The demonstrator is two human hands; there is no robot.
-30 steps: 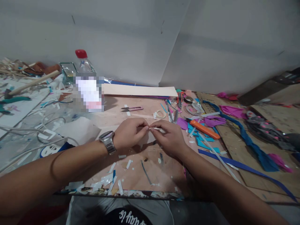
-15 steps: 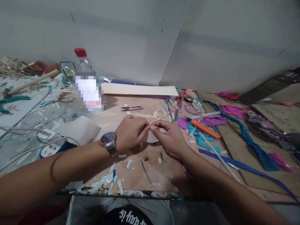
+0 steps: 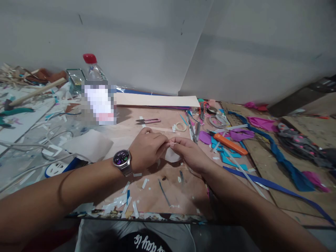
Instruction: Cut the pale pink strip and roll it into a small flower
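pinching a small white paper [image 3: 173,155] at its upper edge, left of the orange cutter [image 3: 230,144], with thumb and forefinger of the right hand [image 3: 190,153] and the bunched fingertips of the left hand [image 3: 149,145]. narrow at the tips, nearly meeting at the paper; unable to tell the left thumb's exact place. wearing a lit watch [image 3: 122,159] on the left wrist, farther left of the cutter. beyond and left of the cutter, a cream tape ring [image 3: 181,126], then pink-handled snips [image 3: 148,121]; farther back, a long cream card strip [image 3: 157,100]. just beside the cutter, turquoise scraps [image 3: 228,161]. right of the cutter, a crumpled teal strip [image 3: 296,176] on brown cardboard [image 3: 267,171]. far left of the cutter, a red-capped bottle [image 3: 90,58].
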